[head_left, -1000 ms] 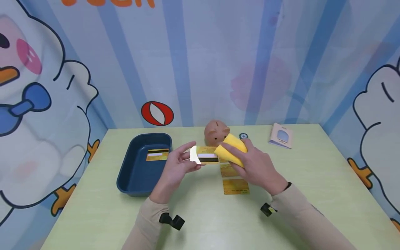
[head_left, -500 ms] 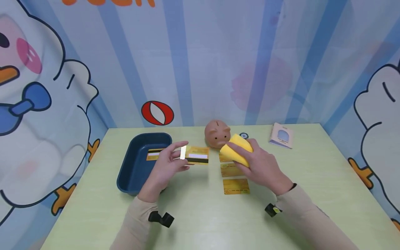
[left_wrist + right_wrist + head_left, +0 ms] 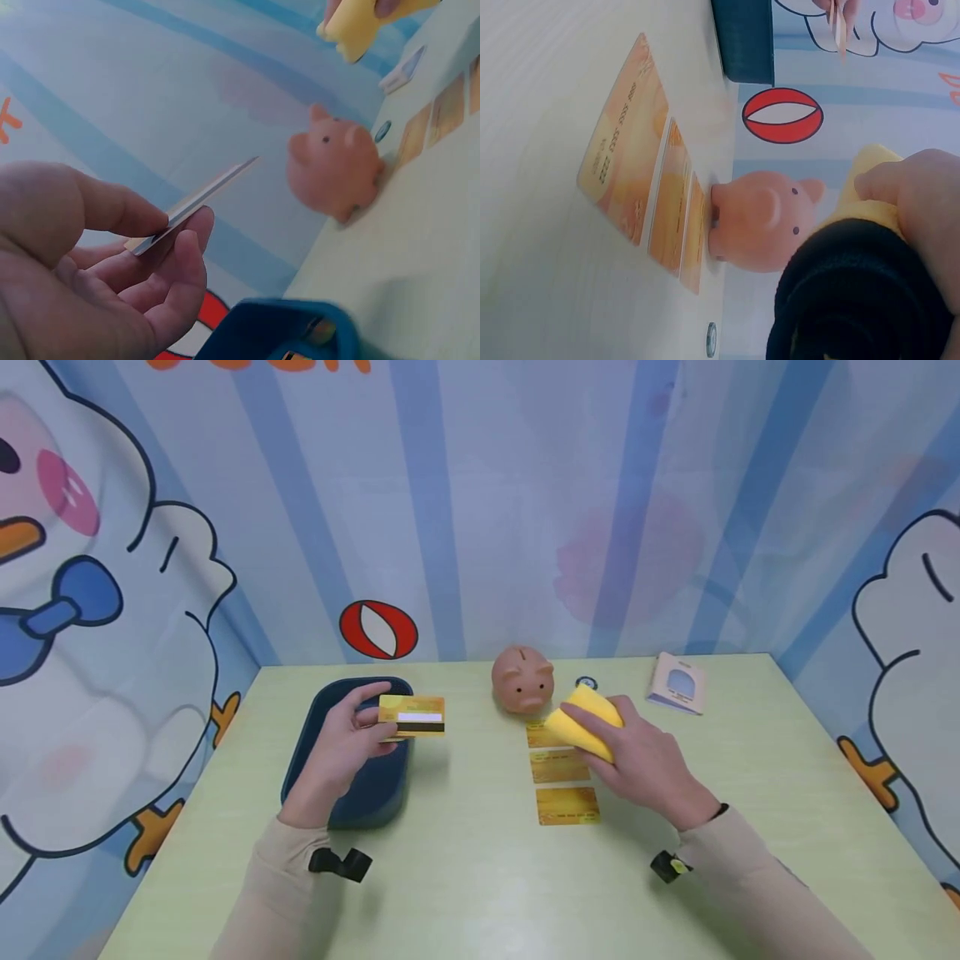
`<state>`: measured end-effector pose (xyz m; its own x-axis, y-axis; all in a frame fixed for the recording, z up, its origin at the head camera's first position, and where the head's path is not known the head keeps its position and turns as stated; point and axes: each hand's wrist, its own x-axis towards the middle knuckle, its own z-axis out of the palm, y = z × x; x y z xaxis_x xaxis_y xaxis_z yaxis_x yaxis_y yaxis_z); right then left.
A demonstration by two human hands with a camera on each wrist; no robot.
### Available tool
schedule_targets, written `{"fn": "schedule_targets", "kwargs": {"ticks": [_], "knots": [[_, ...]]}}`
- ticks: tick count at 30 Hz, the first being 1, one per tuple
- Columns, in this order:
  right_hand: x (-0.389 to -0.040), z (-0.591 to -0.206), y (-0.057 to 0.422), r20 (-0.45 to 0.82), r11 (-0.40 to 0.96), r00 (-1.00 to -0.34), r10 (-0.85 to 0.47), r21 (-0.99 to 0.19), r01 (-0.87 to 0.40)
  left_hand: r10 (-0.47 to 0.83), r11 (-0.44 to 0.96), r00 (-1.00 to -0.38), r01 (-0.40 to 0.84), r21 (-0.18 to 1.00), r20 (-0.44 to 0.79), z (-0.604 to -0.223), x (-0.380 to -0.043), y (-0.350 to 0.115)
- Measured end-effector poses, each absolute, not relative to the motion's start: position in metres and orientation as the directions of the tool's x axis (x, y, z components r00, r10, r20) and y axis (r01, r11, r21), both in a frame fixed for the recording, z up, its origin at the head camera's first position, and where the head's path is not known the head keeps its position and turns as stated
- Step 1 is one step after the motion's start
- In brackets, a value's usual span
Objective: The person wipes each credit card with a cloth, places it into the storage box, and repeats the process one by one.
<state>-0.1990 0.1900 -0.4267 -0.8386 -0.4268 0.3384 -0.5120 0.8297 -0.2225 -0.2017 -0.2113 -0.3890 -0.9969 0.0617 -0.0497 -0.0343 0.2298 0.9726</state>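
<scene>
My left hand (image 3: 333,756) pinches a gold bank card (image 3: 420,707) between thumb and fingers, its black stripe side toward the head camera. In the left wrist view the card (image 3: 199,201) appears nearly edge-on. Hand and card are raised over the dark blue tray (image 3: 378,817), hiding much of it. My right hand (image 3: 648,764) grips a bunched yellow cloth (image 3: 583,724) above the table. Below and left of it, several gold cards lie in a column, the nearest card (image 3: 567,807) fully visible. A dark fuzzy thing (image 3: 862,292) beside the yellow cloth cannot be identified.
A pink piggy bank (image 3: 523,681) stands at the table's back, behind the column of cards. Right of it lies a small round disc (image 3: 587,682), then a pale booklet (image 3: 677,683). A patterned cloth backdrop (image 3: 480,510) rises behind the table.
My left hand has carried the card left, away from the yellow cloth, to over the tray. My right hand has shifted slightly right with the cloth, uncovering more of the table cards.
</scene>
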Motion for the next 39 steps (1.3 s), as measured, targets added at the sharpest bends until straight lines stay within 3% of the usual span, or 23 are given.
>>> {"fn": "schedule_targets", "kwargs": {"ticks": [23,39], "knots": [[-0.197,-0.432,0.204,0.310,0.848,-0.859,-0.408,-0.221,-0.482,-0.101,0.383,-0.985,-0.170,0.908,-0.142,-0.402,-0.220,-0.271],[-0.196,-0.434,0.206,0.335,0.845,-0.848,-0.410,-0.211,-0.492,-0.076,0.409,-0.962,-0.270,0.872,-0.262,-0.420,-0.222,-0.283]]}}
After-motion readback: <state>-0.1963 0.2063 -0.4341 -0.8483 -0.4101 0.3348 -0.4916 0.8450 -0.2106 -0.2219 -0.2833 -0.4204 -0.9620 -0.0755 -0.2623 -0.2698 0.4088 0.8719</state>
